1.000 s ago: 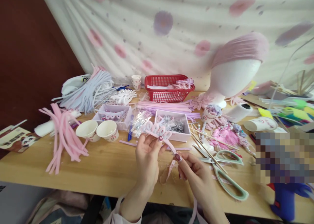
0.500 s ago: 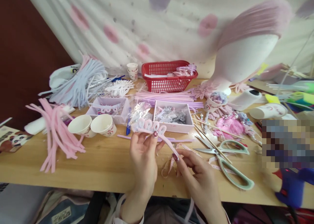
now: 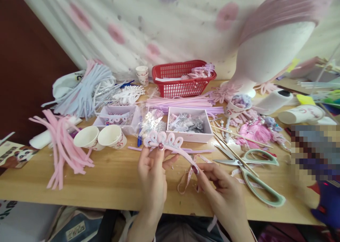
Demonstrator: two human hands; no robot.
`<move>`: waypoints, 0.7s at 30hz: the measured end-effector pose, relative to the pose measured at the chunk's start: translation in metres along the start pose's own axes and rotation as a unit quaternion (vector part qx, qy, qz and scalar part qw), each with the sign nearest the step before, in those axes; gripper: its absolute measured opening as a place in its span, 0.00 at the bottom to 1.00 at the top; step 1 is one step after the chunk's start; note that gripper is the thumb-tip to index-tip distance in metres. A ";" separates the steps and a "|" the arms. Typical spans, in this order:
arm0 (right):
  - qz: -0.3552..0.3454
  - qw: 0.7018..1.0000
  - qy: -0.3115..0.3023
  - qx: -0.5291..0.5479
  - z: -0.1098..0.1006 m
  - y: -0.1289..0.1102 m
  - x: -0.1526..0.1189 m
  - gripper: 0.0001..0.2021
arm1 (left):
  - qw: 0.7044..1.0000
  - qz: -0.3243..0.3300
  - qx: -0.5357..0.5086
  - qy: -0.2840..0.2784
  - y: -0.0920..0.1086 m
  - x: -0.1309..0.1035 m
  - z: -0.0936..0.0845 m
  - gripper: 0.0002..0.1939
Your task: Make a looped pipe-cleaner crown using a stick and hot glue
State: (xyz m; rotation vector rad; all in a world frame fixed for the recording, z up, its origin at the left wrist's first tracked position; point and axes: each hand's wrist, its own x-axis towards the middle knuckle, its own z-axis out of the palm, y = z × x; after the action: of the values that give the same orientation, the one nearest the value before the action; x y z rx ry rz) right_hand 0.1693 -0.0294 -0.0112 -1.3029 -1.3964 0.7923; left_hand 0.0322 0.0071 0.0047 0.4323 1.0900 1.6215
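A looped pink and pale blue pipe-cleaner piece (image 3: 170,142) is held between both hands above the table's front part. My left hand (image 3: 154,167) pinches its looped left part, thumb on top. My right hand (image 3: 219,185) grips the plain pink tail that runs down to the right; part of the strip hangs below that hand. Behind the piece sit a white box of silvery packets (image 3: 190,136) and a clear bag of beads (image 3: 152,121). A thin ribbon (image 3: 183,185) lies between the hands on the table.
Green-handled scissors (image 3: 247,162) lie open at the right beside sticks. Paper cups (image 3: 111,137) and pink strips (image 3: 62,146) are at the left. A red basket (image 3: 183,88) and a white head form (image 3: 271,54) stand behind.
Both hands have drawn slightly apart, with more of the pink tail showing between them. The loops now face the camera more fully. The view has shifted a little.
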 end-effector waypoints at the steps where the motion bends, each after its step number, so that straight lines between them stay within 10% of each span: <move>1: 0.004 1.000 0.001 0.000 0.000 0.000 0.000 0.08 | 1.000 0.000 0.002 0.001 0.000 0.000 0.000 0.15; 11: 0.016 1.000 0.005 0.002 -0.004 0.008 -0.003 0.07 | 0.990 0.130 0.034 -0.044 -0.008 0.006 -0.005 0.31; 21: 0.027 0.999 0.037 0.024 -0.007 0.006 -0.016 0.08 | 0.941 0.278 0.160 -0.106 -0.001 0.004 -0.002 0.11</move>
State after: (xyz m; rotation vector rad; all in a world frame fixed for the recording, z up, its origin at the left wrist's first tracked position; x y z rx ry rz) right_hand 0.1758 -0.0450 -0.0193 -1.3252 -1.2812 0.8010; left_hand 0.0297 0.0095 0.0017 1.1910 1.1280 1.8237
